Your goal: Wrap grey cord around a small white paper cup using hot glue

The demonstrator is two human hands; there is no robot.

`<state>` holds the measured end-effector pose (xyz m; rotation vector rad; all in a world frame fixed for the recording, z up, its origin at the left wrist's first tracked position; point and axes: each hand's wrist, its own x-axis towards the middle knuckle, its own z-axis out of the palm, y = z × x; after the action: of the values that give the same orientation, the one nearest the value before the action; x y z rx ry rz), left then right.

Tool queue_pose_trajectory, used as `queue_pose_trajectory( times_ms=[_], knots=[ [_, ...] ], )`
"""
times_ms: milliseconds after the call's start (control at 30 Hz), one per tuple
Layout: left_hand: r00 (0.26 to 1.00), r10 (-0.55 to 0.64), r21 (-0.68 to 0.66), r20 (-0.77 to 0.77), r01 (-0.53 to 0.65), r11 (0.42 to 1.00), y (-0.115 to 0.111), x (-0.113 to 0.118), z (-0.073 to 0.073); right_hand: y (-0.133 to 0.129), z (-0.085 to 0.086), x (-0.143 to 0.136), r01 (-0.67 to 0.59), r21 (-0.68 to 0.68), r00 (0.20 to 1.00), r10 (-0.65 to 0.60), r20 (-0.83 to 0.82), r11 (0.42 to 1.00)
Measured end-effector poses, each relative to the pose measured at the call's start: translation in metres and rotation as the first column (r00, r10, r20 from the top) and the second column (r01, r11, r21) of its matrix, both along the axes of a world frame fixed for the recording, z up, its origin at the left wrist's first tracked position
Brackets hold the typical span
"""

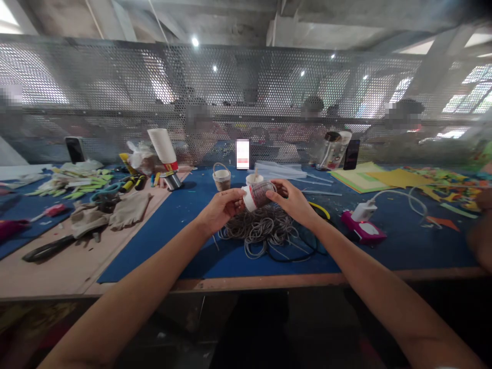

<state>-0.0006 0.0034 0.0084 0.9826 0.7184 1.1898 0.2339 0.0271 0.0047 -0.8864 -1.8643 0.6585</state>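
A paper cup [258, 196], white and red at one end and wrapped in grey-brown cord, lies tilted on its side between my hands. The fingers of my left hand [224, 207] pinch its white end. My right hand [291, 200] grips the other end, thumb on the near side. Below the cup a tangled heap of grey cord [265, 230] rests on the blue mat [169, 246]. Just behind stand a small cup with a handle [222, 179] and another cup [253, 179], partly hidden by the held one.
A stack of white cups [162, 146] leans at the left, near gloves [128, 210], scissors [109, 192] and a black-handled tool [49, 249]. A lit phone [242, 154] stands behind. On the right are a magenta power block [362, 228], its cable, yellow sheets [363, 177] and bottles [329, 150].
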Motion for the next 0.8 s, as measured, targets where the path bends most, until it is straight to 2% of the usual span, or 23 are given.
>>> queue_pose_trajectory(
  times_ms=[133,300,567,800],
  knots=[
    [0.999,-0.019,-0.072,0.035,0.021,0.997,0.0027,-0.0007,-0.0003,0.001,-0.0007,-0.0006,0.043,-0.007,0.999,-0.043,-0.021,0.999],
    [0.995,-0.044,-0.172,0.085,0.058,0.983,0.0052,-0.0015,-0.0016,0.0005,-0.0017,-0.0009,0.032,-0.062,0.999,-0.033,-0.014,0.998],
    [0.998,-0.027,-0.163,0.054,0.035,0.986,0.0016,0.0005,0.0025,-0.0049,0.0009,-0.0017,-0.005,-0.027,1.0,0.005,0.003,1.0],
    [0.991,0.07,-0.155,0.117,-0.051,0.987,0.006,-0.0025,0.0022,-0.0037,0.0029,0.0011,0.149,0.094,0.988,-0.143,-0.066,0.984]
  ],
)
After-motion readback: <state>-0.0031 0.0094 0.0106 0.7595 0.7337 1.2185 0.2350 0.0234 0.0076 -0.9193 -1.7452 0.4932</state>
